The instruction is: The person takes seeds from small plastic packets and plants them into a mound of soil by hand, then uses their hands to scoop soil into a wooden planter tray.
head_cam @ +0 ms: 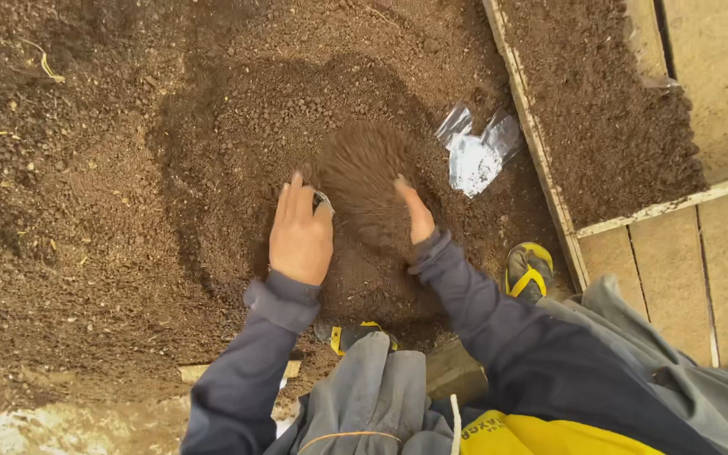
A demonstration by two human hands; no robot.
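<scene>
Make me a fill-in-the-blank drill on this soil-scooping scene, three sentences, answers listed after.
1. Both bare hands, the left hand and the right hand, scoop a heap of loose dark brown ____.
2. The crumpled clear plastic bag lies on the ground to the ____ of the right hand.
3. The slanted pale wooden board edges a frame filled with more ____.

Missing words: soil; right; soil
</scene>
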